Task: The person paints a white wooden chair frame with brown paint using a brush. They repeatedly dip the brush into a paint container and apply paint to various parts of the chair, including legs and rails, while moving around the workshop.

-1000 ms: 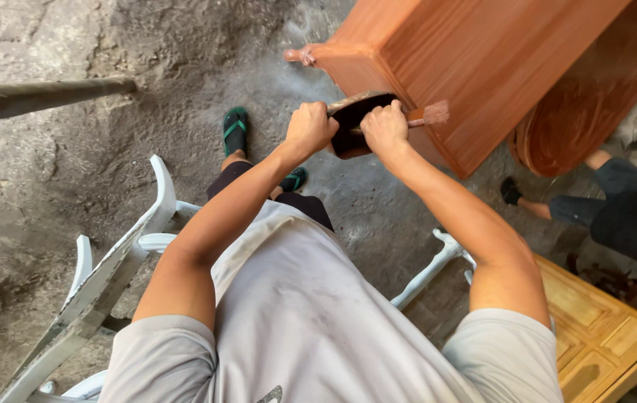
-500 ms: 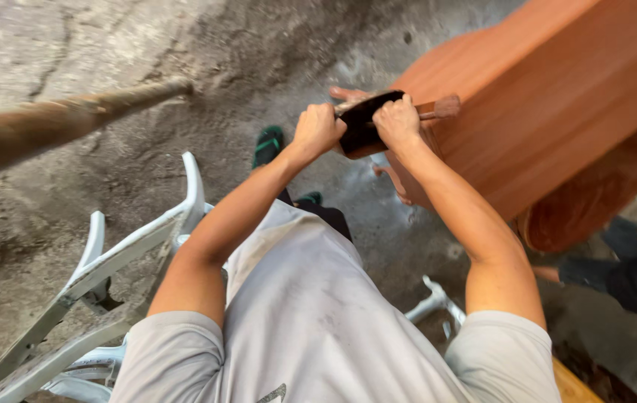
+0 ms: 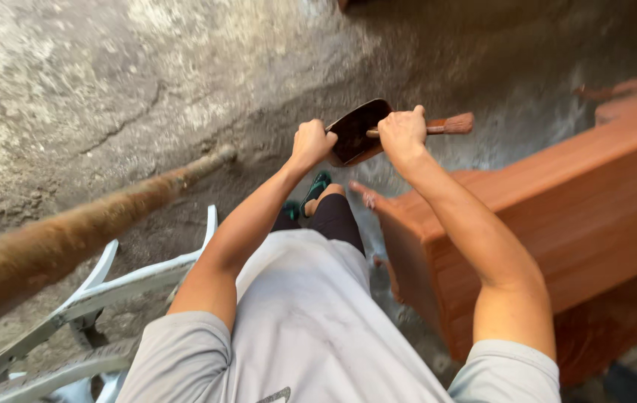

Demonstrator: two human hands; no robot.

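I've lifted both hands off the red-brown varnished wooden cabinet. My left hand curls around the dark shallow bowl; my right hand fists the wooden-handled brush across it, up-left of the cabinet, reloading.

Ahead of and above the hands, the concrete floor lies open, with wide room to the left and forward. To the right, the reddish wooden cabinet stands just beside the right forearm and blocks that whole side, its near corner close to the knee. Lower left, a brown pole slants across, and beneath it the white chair fills the space beside the left elbow. Between pole and cabinet a clear lane runs forward past the sandalled foot.
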